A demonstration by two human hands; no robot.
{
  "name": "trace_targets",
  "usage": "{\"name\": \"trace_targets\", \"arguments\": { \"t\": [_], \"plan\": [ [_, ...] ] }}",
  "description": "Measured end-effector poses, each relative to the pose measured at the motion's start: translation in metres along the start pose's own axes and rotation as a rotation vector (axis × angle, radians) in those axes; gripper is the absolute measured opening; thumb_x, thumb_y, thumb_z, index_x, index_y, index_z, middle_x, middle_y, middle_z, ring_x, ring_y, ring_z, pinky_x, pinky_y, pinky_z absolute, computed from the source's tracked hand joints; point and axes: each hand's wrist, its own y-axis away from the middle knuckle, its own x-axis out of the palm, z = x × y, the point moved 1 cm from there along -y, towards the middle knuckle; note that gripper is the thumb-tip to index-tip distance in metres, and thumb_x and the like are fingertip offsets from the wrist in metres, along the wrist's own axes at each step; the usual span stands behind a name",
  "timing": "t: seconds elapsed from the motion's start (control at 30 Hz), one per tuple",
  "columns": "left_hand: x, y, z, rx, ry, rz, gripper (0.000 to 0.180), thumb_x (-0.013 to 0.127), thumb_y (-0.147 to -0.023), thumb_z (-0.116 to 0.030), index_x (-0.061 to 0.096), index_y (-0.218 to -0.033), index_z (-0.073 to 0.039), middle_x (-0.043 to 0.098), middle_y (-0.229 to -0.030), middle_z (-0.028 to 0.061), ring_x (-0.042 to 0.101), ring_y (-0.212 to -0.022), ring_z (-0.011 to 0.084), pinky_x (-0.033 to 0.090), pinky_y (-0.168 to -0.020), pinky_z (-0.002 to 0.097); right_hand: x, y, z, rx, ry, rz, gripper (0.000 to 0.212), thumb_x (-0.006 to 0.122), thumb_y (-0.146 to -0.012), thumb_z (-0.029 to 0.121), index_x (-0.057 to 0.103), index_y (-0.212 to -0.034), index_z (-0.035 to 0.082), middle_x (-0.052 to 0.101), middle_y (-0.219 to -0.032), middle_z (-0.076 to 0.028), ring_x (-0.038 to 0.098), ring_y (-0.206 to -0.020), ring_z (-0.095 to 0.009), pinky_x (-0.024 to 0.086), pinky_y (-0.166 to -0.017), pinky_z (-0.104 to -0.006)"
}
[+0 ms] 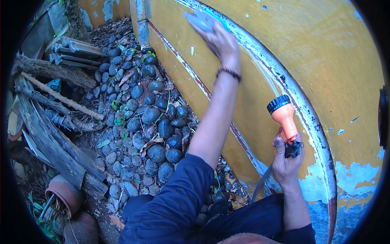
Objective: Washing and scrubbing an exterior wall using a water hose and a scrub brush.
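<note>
My left hand (pixel 221 42) reaches up to the yellow wall (pixel 317 53), blurred by motion. It presses a pale grey-blue pad (pixel 201 20) with a teal edge against the curved raised moulding (pixel 260 53), whose white and dark paint is worn. Lower down, my right hand (pixel 286 164) is wrapped round the handle of an orange hose spray nozzle (pixel 284 116) with a black ribbed head. A thin jet of water runs from the nozzle up along the moulding. The grey hose (pixel 262 183) hangs from below my right hand.
Dark rounded stones (pixel 150 116) cover the ground along the wall's foot. To the left lie weathered planks (pixel 61 142), logs (pixel 53 71) and stacked corrugated tiles (pixel 79 51). A tilted clay pot (pixel 65 195) sits at the lower left. A narrow red-and-white strip (pixel 183 61) crosses the wall.
</note>
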Motion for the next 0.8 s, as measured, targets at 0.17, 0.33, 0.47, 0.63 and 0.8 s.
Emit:
{"name": "trace_targets", "arguments": {
  "t": [0.17,0.33,0.47,0.63,0.8],
  "plan": [
    [-0.001,-0.012,-0.022,-0.104,-0.393,0.280,0.056,0.046,-0.101,-0.023,0.037,-0.151,0.002,0.059,-0.129,0.0144,0.057,-0.105,0.0224,0.044,-0.099,0.0349,-0.001,-0.006,0.005,-0.008,-0.033,-0.032,0.022,0.067,-0.099,0.018,0.058,-0.107,0.001,0.062,-0.081,-0.009,0.059,-0.065,-0.018,0.046,-0.059,-0.0309],
    [-0.016,0.030,0.016,0.161,-0.106,0.212,0.059,0.044,-0.108,-0.038,0.039,-0.147,0.005,0.051,-0.147,0.0261,0.054,-0.132,0.0360,0.040,-0.108,0.0432,0.001,-0.026,0.017,0.071,-0.056,0.097,0.022,0.071,-0.096,0.015,0.058,-0.106,0.000,0.060,-0.077,-0.008,0.057,-0.060,-0.019,0.044,-0.057,-0.0312],
    [-0.002,-0.017,0.007,-0.127,-0.219,0.271,0.062,0.045,-0.108,-0.041,0.038,-0.147,0.007,0.044,-0.152,0.0247,0.047,-0.138,0.0349,0.035,-0.113,0.0405,0.009,-0.035,0.023,0.194,-0.174,-0.012,0.022,0.070,-0.096,0.013,0.059,-0.109,-0.001,0.058,-0.079,-0.008,0.053,-0.061,-0.018,0.043,-0.056,-0.0330],
    [-0.004,-0.002,-0.042,-0.224,-0.788,0.163,0.042,0.057,-0.099,-0.032,0.059,-0.124,0.001,0.059,-0.122,0.0152,0.057,-0.106,0.0264,0.044,-0.097,0.0403,-0.015,-0.027,0.043,0.449,-0.173,0.136,0.024,0.067,-0.101,0.020,0.057,-0.111,0.000,0.058,-0.083,-0.007,0.053,-0.072,-0.015,0.045,-0.065,-0.0326],
    [0.012,0.004,-0.072,-0.455,-0.436,-0.001,0.044,0.057,-0.092,-0.020,0.051,-0.132,-0.003,0.060,-0.107,0.0087,0.058,-0.094,0.0198,0.049,-0.083,0.0343,-0.071,-0.038,0.098,0.595,-0.060,0.323,0.032,0.068,-0.100,0.025,0.057,-0.116,0.000,0.058,-0.085,-0.014,0.056,-0.074,-0.029,0.045,-0.068,-0.0421]
  ]
}}
